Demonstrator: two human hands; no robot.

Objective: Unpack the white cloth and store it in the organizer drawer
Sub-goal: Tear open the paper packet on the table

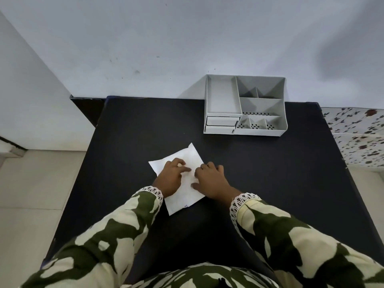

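Item one: a black table [128, 129], set against a pale wall [145, 38], with light floor tiles [31, 183] to its left and a floral cloth [357, 134] past its right edge.

Item two: a flat white packet [182, 154], roughly square and turned corner-on, lying on the table near its middle, just in front of us. A small dark mark shows close to its near edge. We take this to be the wrapped white cloth; whether it is sealed we cannot tell.

Item three: our left hand [170, 177], resting on the left half of the packet, fingers [180, 163] loosely curled and pressing down, gripping nothing that we can see.

Item four: our right hand [212, 179], palm down over the packet's right edge, fingers bent, thumb touching the white surface. We cannot tell whether it pinches the edge or only lies on it.

Item five: sleeves [116, 231] in a green and cream pattern, with lace cuffs at both wrists.

Item six: a grey organizer [245, 104] at the far right of the table, touching the wall, well apart from the packet. It has several open compartments on top and two small drawers [221, 124] stacked at its front left, both pushed in.
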